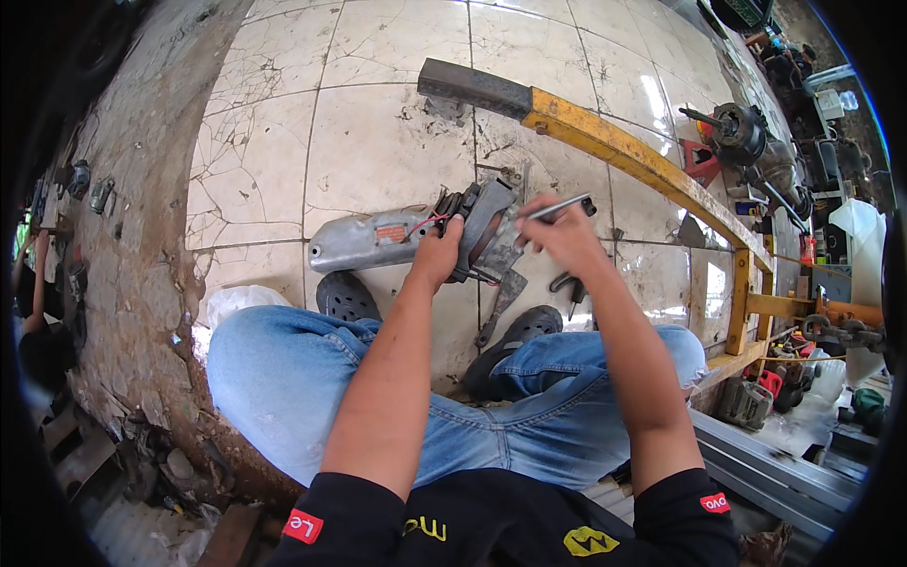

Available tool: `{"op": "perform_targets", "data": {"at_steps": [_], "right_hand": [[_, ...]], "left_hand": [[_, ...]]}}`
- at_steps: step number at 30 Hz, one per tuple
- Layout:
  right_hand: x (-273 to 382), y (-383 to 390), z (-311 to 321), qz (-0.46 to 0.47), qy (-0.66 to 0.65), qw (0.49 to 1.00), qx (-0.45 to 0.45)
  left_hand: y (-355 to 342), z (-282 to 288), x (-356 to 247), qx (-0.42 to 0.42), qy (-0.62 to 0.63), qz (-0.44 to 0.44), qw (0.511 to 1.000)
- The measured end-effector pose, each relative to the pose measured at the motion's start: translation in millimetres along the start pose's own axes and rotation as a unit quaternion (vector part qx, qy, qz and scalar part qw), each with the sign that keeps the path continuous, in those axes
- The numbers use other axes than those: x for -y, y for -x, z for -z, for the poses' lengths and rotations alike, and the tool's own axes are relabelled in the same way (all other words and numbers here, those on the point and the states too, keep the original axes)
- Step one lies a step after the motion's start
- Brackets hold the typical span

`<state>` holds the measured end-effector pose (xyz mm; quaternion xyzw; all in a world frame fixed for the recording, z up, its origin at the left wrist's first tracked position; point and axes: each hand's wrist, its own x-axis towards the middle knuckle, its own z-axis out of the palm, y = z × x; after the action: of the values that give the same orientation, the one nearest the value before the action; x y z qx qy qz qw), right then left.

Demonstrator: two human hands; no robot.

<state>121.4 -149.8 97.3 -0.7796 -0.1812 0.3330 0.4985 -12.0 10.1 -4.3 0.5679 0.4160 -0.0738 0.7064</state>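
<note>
We have our left hand (436, 253) curled at the middle of the frame, thumb laid along the dark mechanism (487, 222), holding it by its left side; most of its fingertips are out of sight. This mechanism sits at the right end of a long grey metal housing (359, 244), which lies on the tiled floor (378, 132) left of centre and bears an orange label (389, 232) and a red wire (430, 223) near the mechanism.

Our right hand (564, 236), just right of centre, is closed around a slim silver rod (569, 204), which tilts up toward the right; the hand is a little blurred.

Below the mechanism we see a flat metal blade (505, 300) slanting down toward the right shoe (529, 326), and a black-handled tool (564, 283) lies under our right hand. We crouch in blue jeans (274, 378), with the left shoe (347, 296) just below the housing. A yellow metal beam (624, 142), dark at its tip, runs from the upper middle toward the right of the frame.
</note>
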Motion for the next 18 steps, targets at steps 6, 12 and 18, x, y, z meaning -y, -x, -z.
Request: {"op": "perform_targets", "data": {"at_steps": [6, 12, 18], "right_hand": [[-20.0, -12.0, 38.4, -0.017, 0.025, 0.992, -0.121], [-28.9, 9.6, 12.9, 0.025, 0.001, 0.999, 0.020], [-7.3, 8.9, 27.0, -0.035, -0.021, 0.999, -0.006]], "left_hand": [[-4.3, -3.7, 4.7, -0.016, -0.040, -0.007, 0.999], [0.9, -4.7, 2.6, 0.001, 0.004, -0.009, 1.000], [-23.4, 8.3, 24.8, 0.035, 0.002, 0.008, 0.999]]}}
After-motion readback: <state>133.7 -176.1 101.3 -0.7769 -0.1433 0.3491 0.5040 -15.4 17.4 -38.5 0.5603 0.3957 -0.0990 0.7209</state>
